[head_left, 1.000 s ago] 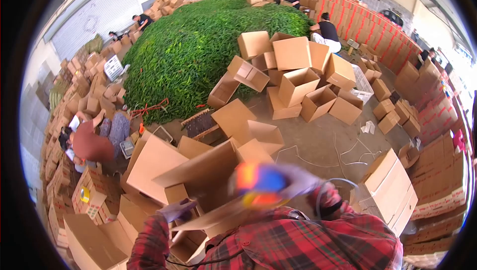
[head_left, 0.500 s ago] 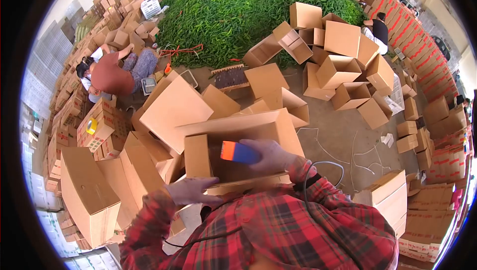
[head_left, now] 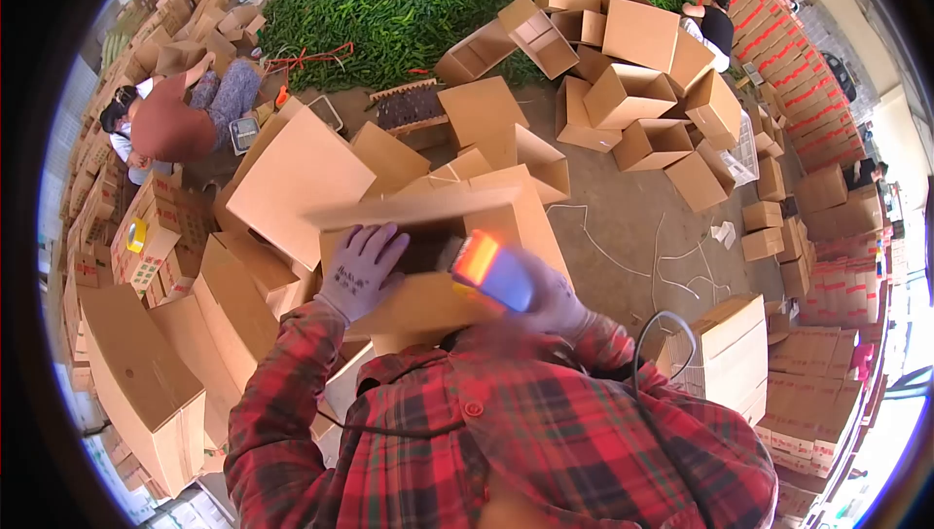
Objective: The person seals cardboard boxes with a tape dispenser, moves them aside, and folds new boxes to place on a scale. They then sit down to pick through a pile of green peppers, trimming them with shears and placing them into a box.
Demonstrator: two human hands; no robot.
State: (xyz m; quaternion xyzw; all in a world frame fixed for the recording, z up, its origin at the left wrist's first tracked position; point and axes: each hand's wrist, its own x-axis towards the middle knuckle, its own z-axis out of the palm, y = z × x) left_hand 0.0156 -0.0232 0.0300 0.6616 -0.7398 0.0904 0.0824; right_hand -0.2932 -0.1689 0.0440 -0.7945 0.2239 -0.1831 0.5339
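From where I stand, a person in a red plaid shirt [head_left: 467, 432] leans over an open carton [head_left: 438, 305], both hands gloved. The left hand [head_left: 362, 273] is open, its fingers spread over the carton's left end; I can't tell how firmly it touches the cardboard. The right hand [head_left: 550, 295] is wrapped around a blue-and-orange tool [head_left: 501, 276], blurred, just above the carton's opening and toward its right side. The carton's far flap [head_left: 418, 206] is blurred too. A dark cable [head_left: 671, 320] loops by the right forearm. To the left stands another tall open carton [head_left: 131, 359], and beyond it a yellow tape roll [head_left: 136, 234] sits on a printed box [head_left: 151, 261]. Past that, 1 co-worker in a brown top [head_left: 173, 122] is bent low among boxes. Ahead, a jumble of empty cartons [head_left: 628, 96] lies on the floor [head_left: 603, 213] beside a great heap of green produce [head_left: 418, 13]. A thin white cord [head_left: 623, 269] trails across the floor. On the far right, another person in a dark top [head_left: 718, 31] crouches near red-striped stacked boxes [head_left: 793, 62].
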